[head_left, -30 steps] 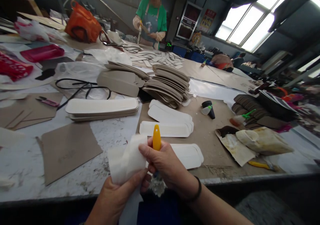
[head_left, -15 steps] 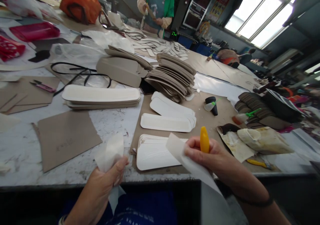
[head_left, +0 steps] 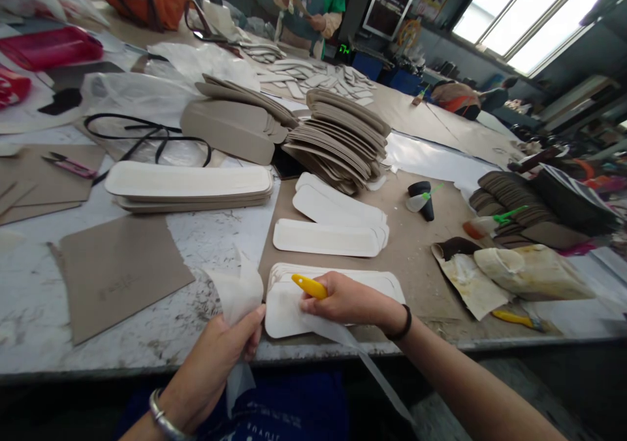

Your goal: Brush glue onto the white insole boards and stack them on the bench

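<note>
My left hand is closed around crumpled strips of thin white paper, just past the table's front edge. My right hand is closed on a yellow-handled tool, whose working end is hidden in the palm. From beneath the same hand a long strip of thin white backing paper trails down over the edge, its upper end at the fingertips. Directly below the right hand lies a fanned stack of long white panels with rounded ends. Behind it rest more white panels.
Stacks of brown panels stand further back; white-topped ones lie left. On the right are small bottles, a stained pouch and a yellow-handled brush. Pink snips lie far left. A co-worker stands opposite.
My right hand has moved left and in over the front stack, the yellow handle tipping from upright to pointing left. My left hand has shifted slightly right, still holding the paper.
</note>
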A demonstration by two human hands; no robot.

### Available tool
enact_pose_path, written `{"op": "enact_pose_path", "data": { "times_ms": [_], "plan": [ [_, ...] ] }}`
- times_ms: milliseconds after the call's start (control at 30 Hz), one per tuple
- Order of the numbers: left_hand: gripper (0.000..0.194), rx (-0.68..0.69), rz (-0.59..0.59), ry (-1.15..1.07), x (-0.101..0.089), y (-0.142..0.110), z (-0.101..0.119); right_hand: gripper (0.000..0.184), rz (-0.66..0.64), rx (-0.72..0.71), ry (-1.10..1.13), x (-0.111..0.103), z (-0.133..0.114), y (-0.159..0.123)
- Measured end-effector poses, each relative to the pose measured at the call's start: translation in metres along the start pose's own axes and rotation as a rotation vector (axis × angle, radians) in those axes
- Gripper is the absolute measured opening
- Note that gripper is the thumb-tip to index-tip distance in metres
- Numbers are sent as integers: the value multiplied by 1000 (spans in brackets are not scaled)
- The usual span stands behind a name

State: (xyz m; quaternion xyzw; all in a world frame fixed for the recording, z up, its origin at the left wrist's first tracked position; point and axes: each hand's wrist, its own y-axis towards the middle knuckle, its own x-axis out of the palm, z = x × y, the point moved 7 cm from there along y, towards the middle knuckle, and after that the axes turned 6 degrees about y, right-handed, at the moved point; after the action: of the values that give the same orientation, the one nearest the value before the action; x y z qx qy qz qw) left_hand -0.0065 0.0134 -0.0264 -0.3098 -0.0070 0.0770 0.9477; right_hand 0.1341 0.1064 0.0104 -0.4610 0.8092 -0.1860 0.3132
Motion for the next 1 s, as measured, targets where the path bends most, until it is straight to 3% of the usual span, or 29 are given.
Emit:
{"op": "enact_pose_path", "data": {
  "times_ms": [167, 367, 600, 833, 1000],
  "plan": [
    [45, -11, 14, -17, 1, 4, -4, 18, 88, -42, -199, -8, -8, -4],
    [45, 2, 26, 36, -1, 9, -10, 23, -205, -69, 91, 9, -25, -11],
    [47, -4, 33, 55, -1, 6, -6, 19, 21, 3, -259, -4, -11, 9],
    [44, -12, 53, 105, -3, 7, 0, 22, 54, -10, -409, -5, -13, 8],
    [34, 31, 152, 220, -10, 16, 13, 23, 45, 4, -488, -3, -16, 12]
  ]
}}
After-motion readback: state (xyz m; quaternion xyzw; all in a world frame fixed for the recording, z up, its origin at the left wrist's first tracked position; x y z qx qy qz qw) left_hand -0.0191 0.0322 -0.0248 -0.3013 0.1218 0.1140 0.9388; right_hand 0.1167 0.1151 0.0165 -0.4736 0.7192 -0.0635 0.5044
